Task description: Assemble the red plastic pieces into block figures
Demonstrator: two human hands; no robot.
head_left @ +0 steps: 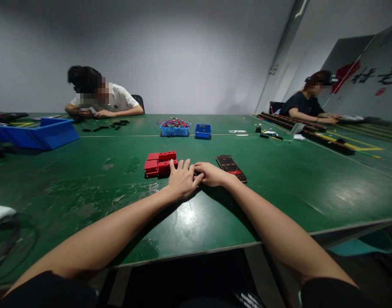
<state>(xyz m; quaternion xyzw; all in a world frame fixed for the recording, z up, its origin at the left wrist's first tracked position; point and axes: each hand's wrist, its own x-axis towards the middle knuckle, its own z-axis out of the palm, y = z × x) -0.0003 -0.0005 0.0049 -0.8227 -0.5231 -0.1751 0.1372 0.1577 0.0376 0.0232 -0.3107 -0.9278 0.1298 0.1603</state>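
Note:
My left hand (182,179) lies on the green table with its fingers spread, holding nothing visible. Its fingertips reach the right end of a cluster of red rectangular blocks (157,166), partly covering it. Small holes show in some of the blocks. My right hand (211,174) rests beside it, fingers loosely bent toward the left hand, index finger and thumb apart. The left thumb meets the right fingertips, and the underside of the right hand is hidden. A phone (231,167) with a timer on its screen lies just right of my right hand.
Farther back stand a blue tray (175,130) heaped with colourful small parts and a smaller blue tray (203,131). A large blue bin (38,133) is at left. Two people sit across the table, near black pieces (101,128) and long dark strips (327,142).

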